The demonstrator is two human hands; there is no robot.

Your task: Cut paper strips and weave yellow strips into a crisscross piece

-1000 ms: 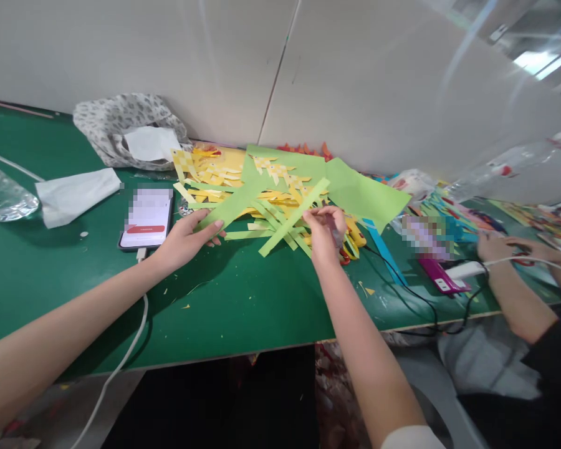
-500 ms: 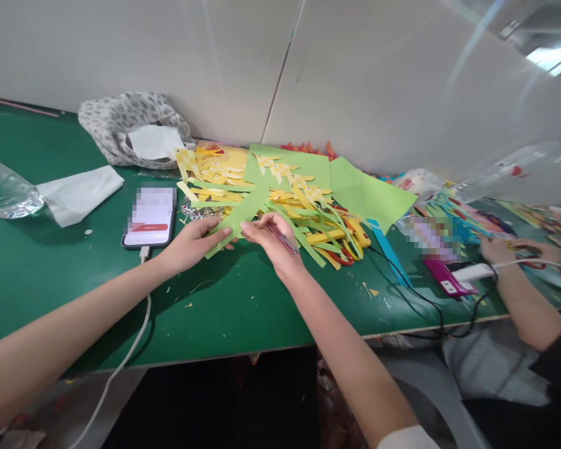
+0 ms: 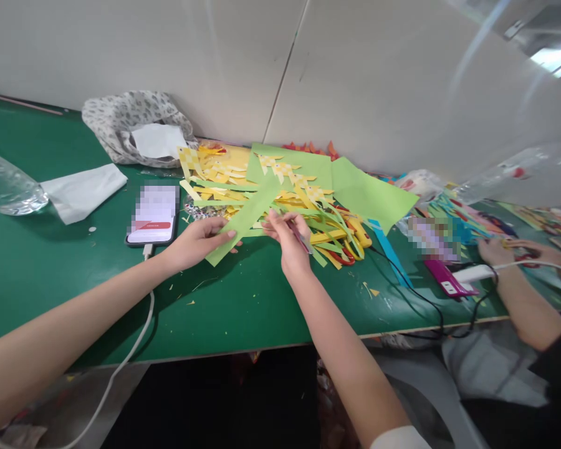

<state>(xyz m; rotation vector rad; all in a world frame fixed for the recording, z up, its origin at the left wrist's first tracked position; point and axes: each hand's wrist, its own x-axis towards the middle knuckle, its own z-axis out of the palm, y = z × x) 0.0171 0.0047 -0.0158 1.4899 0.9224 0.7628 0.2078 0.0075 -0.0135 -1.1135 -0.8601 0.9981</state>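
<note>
My left hand (image 3: 197,242) lies on the green table with its fingers pinching the near corner of a light green paper piece (image 3: 243,221). Just to its right, my right hand (image 3: 287,240) is closed around a thin pen-like tool (image 3: 302,239), with its fingertips touching green and yellow paper strips (image 3: 322,234). A pile of woven yellow paper pieces (image 3: 219,174) and green sheets (image 3: 369,196) lies behind both hands.
A phone (image 3: 153,215) on a white cable lies left of my left hand. Tissue (image 3: 81,190), a plastic bottle (image 3: 7,187) and a patterned cloth bag (image 3: 126,125) sit further left. A person's hands (image 3: 505,249) work at the right beside a pink power strip (image 3: 446,277).
My right hand dropped a long green strip, came left toward my left hand, then settled on the strips beside it. My left hand kept its hold on the green paper.
</note>
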